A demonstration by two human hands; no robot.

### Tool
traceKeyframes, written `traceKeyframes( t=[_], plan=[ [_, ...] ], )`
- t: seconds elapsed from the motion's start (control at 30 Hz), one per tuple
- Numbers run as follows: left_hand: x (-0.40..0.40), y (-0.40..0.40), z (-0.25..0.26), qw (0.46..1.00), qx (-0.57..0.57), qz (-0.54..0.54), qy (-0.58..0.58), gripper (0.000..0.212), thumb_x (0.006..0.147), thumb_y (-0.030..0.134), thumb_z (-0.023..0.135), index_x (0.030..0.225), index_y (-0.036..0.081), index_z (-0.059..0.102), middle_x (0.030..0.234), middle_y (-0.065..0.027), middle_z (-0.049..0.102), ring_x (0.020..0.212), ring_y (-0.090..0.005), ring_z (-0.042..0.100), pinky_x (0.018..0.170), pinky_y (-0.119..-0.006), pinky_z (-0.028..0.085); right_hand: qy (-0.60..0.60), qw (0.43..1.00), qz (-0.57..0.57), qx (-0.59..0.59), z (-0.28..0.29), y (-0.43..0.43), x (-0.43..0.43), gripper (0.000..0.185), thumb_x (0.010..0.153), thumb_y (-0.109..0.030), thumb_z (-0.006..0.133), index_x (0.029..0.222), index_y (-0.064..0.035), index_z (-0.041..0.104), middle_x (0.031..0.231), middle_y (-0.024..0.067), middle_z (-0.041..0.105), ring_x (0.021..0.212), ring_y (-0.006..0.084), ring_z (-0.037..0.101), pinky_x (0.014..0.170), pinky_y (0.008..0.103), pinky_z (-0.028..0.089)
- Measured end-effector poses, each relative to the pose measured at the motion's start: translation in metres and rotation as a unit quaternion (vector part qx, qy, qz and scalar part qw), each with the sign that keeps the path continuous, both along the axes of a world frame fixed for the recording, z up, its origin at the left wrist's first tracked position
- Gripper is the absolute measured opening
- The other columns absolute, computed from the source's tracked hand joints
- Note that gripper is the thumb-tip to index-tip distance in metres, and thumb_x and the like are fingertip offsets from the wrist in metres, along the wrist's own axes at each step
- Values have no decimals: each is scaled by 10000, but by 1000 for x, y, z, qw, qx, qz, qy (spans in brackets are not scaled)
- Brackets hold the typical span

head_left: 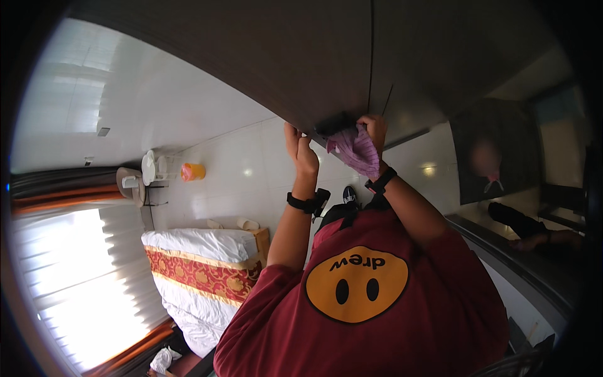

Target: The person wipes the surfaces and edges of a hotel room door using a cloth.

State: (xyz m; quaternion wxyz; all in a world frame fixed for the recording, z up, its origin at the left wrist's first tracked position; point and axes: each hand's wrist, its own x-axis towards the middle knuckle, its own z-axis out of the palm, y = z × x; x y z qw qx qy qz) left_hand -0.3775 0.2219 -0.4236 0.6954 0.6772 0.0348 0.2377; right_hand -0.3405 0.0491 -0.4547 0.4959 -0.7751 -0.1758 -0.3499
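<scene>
A tall dark panel, like a wardrobe door (282, 61), rises in front of me. At its left edge is my left hand (301, 150), fingers curled over the edge and thumb on the near side. My right hand (374, 132) holds a crumpled purple striped cloth (358, 151) up against the panel. The cloth hangs down over the wrist. A black fitting, possibly a handle (337, 123), sits on the panel just left of the right fingers. The cloth partly covers it.
A bed (202, 264) with a red-gold runner stands at left. Beyond it are slippers (247, 224), an orange bin (193, 172), a white rack (160, 165) and a curtained window (70, 273). On the right, another person's arm (527, 241) shows beside a dark counter edge (513, 268).
</scene>
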Motion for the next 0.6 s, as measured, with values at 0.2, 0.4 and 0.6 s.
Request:
traceKeyframes(
  t=[0.2,0.4,0.6],
  plan=[
    [-8,-15,-1,999,10,42,2,593,856,77,410,1431,-38,499,1323,-116,553,1207,-228,510,1092,-347,373,54,997,12,-48,-2,-16,-7,552,696,-401,896,1051,-105,594,973,59,603,914,293,593,855,431,423],
    [-18,-25,3,993,15,94,76,644,919,133,401,1536,-52,413,1439,-143,521,1311,-245,485,1155,-367,337,-11,996,89,26,28,-22,-2,413,734,-286,866,1026,-129,620,985,36,634,933,253,611,861,425,418],
    [-26,-23,-15,997,0,77,22,666,968,255,404,1555,-59,379,1471,-154,514,1357,-258,478,1161,-385,344,126,972,157,123,-19,-20,-14,291,789,-236,866,938,-113,649,817,37,678,724,208,670,667,341,544]
  ],
)
